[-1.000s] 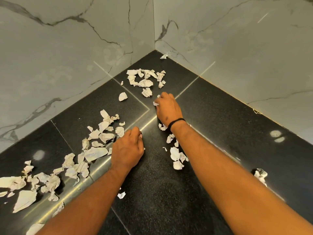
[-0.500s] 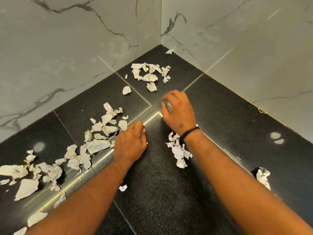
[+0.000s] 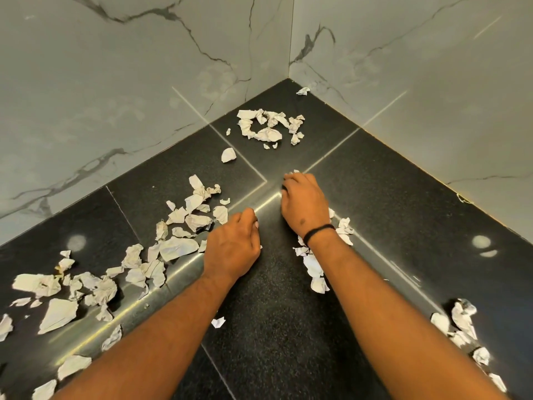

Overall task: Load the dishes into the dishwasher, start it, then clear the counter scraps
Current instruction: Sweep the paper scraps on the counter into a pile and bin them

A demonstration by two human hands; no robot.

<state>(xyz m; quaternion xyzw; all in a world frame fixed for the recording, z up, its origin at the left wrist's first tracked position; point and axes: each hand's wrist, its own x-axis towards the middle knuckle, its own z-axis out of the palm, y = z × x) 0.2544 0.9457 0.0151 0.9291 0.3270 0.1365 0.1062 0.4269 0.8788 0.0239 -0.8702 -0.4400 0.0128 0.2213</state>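
right hand (image 3: 304, 204) drawn back from far pile (image 3: 269, 127), fingers now curled over scrap. left hand (image 3: 232, 246) unmoved, curled, contents unclear. gathering ongoing; counter (image 3: 403, 226) far from clear.

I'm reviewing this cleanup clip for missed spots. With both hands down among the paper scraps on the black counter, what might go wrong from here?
1. The lone scrap tucked in the wall corner lies far from both hands and may get overlooked.
2. The right hand and forearm cover scraps; dragging back could scatter them.
3. The left hand looks closed, perhaps already holding bits; grabbing more from the left pile might spill some.
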